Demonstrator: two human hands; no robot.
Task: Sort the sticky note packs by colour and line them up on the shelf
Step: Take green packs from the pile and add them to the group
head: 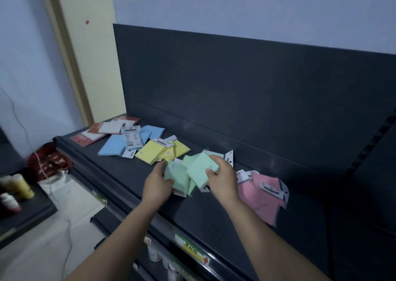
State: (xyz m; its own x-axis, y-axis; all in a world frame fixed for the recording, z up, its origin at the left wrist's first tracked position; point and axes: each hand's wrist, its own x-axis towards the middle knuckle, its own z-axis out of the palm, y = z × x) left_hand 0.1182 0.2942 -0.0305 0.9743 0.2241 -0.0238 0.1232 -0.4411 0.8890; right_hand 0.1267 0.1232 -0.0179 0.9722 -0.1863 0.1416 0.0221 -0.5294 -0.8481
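Desk: Head view. What have you got?

Op: I see both hands on the green packs (198, 169), mid-shelf (120, 173). The left hand (157, 181) curls round the heap's left side. The right hand (222, 177) pinches the top pack, thumb on its face, fingers behind. My read is that a loose fan is being squared into one pile, hence a grip from both sides.

Desk: Other colours?

Op: Grouped, but heaped rather than lined up. The yellow packs (154, 152) lie at eleven o'clock from the hands, just beside the green. The blue packs (113, 145) are beyond at ten, and the red-and-white packs (96, 132) are at the far left end. The pink packs (261, 192) lie at four, near the right wrist. I judge green belongs between yellow and pink.

Desk: Surface, room?

Op: Dark matt shelf, with a dark back panel (235, 87) at twelve and a price strip (192, 246) on the front lip at six. There's a pale wall (235, 6) above and a cream door frame (85, 45) at eleven. Bottles (19, 187) and a red bag (49, 160) sit low at nine.
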